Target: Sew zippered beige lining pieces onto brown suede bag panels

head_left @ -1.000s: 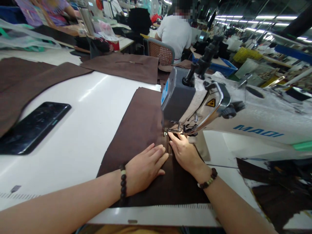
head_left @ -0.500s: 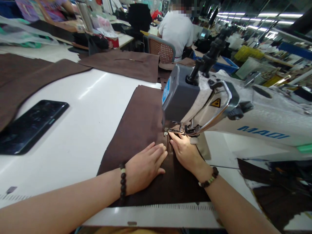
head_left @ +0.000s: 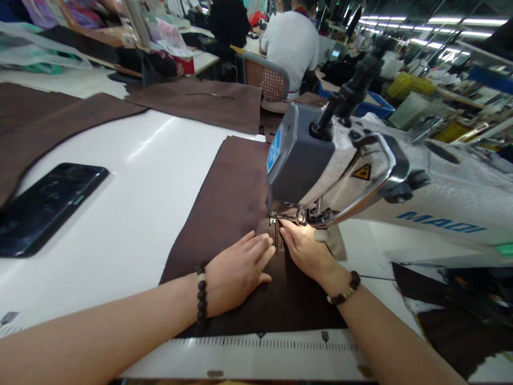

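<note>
Head view: a white worktable [head_left: 136,214] spreads beneath a sewing machine [head_left: 401,144], whose head overhangs the work from the right and leaves the tabletop on the left free for cloth. A brown fabric panel [head_left: 224,198] lies flat under the machine head and both hands, one end near the table's front edge, apparently so its full length rests supported. Further brown pieces [head_left: 68,123] lie to the left, beyond the stitching area, perhaps to keep them within reach yet out of the way. In the background, a co-worker in a white shirt [head_left: 290,48] sits facing away. A black phone [head_left: 52,206] rests at the left, well apart from the panel.

The person's left hand [head_left: 236,272] lies palm down, fingers straight and close together, gripping nothing; it seems to press the panel smooth. The right hand [head_left: 306,251] comes in opposite, fingers extended and forefinger reaching close to the needle area, probably to steady the cloth; no grip shows, though its fingertips are partly hidden. Beaded bracelets [head_left: 201,294] circle both wrists. Between the hands runs a narrow slot [head_left: 276,238] in the panel, topped by a small metal piece [head_left: 273,220], too small to identify.
</note>
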Demonstrator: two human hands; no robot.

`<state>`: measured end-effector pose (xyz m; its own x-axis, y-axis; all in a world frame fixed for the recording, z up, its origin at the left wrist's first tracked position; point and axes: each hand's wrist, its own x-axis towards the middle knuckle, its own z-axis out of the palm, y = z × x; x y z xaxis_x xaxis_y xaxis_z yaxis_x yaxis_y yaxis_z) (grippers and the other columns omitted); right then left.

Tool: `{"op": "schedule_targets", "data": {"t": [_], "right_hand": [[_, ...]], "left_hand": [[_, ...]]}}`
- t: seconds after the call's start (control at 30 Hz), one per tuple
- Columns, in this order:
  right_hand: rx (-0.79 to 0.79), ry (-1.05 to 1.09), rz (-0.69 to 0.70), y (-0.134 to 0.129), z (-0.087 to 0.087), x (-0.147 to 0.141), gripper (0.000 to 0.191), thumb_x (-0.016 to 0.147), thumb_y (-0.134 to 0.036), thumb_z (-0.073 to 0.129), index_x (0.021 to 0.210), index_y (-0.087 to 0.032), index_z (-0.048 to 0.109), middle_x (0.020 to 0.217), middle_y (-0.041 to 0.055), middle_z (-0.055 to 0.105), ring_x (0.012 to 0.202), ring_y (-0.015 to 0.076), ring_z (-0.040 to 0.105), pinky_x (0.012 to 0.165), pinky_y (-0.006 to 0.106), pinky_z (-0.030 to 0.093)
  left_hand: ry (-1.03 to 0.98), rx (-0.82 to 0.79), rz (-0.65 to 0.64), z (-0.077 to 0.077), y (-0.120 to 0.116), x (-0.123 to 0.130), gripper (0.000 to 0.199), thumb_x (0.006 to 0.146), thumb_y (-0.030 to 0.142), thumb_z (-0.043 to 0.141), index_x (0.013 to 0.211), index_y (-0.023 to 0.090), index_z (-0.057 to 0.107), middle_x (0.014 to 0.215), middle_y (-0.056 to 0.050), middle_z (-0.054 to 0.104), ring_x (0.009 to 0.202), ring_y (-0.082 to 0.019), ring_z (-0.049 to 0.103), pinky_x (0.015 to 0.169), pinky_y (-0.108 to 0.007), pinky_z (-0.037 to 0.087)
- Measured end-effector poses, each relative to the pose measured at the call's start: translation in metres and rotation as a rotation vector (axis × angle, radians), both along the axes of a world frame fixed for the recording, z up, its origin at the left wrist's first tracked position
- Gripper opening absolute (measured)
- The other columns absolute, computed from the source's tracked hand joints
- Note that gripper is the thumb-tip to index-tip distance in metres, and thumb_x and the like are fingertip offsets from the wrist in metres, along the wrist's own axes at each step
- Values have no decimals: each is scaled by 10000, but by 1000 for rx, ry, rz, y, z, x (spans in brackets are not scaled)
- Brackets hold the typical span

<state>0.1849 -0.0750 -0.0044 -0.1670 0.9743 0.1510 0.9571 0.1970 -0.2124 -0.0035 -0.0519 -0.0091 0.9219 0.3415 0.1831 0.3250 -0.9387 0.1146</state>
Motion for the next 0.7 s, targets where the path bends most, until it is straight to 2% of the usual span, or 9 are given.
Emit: {"op": "schedule_targets", "data": {"t": [0.3,0.57,0.7], "right_hand": [[-56,16,-29,6,-2,3,315,909,-229,298,986,-180,600,929,81,641,853,175,578,803,316,404],[-169,-157,-13,18,-12,10,291,850,-135,351,932,-139,630,921,99,657,896,213,597,817,324,435],[-193,-190,24,22,-17,15,335,807,-64,351,994,-102,626,970,137,647,922,240,596,839,344,436]], "left_hand": [[5,-23,-13,0,9,3,456,873,364,486,1212,62,440,1218,-131,491,1169,-252,421,1016,-395,316],[-2,-37,-19,2,23,8,439,879,348,478,1215,69,437,1166,-114,513,1150,-246,426,1013,-388,309],[-1,-27,-23,2,31,11,446,875,348,483,1217,67,434,1166,-120,498,1148,-253,415,1017,-384,299]]}}
